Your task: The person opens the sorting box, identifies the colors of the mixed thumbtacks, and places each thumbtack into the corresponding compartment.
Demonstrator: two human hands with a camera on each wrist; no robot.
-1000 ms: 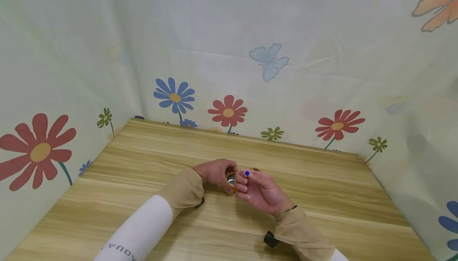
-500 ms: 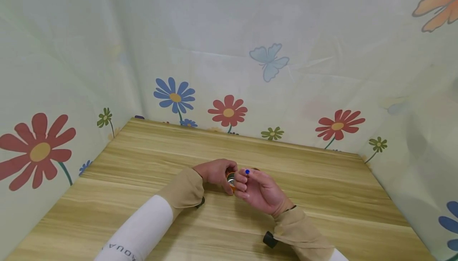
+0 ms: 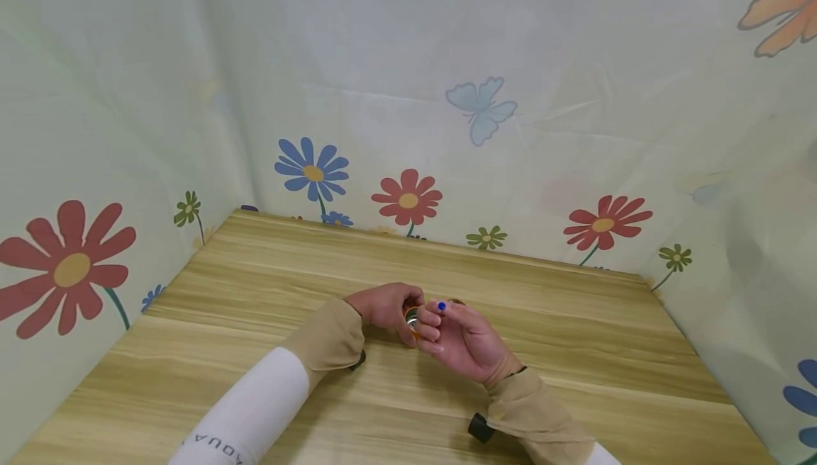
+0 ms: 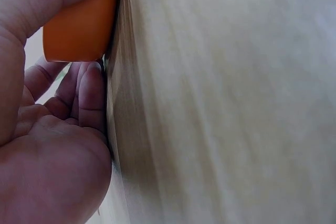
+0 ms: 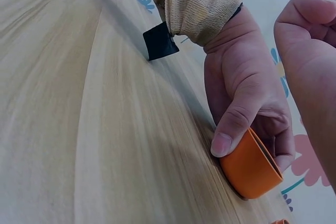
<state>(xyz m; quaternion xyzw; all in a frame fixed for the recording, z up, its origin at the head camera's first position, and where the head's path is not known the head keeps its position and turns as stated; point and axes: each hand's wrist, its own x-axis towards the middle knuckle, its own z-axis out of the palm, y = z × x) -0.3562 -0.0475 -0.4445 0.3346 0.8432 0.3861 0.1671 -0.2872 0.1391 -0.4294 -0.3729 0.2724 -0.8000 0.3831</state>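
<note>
While left hand [image 3: 385, 307] grips round orange container [image 5: 249, 170] on wood-grain tabletop [image 3: 306, 259], right hand [image 3: 469, 343] pinches small blue object [image 3: 442, 306] just right of it.

Two hands [image 3: 386, 307] [image 3: 469, 344], two orange objects [image 5: 251, 169] [image 5: 281, 222], one blue object [image 3: 442, 306].

From here, the right hand [image 3: 469, 343] partly hides the orange container [image 5: 250, 170] and the blue thing [image 3: 442, 306] it pinches (too small to name); the right wrist view crops another orange piece [image 5: 281, 222].
</note>
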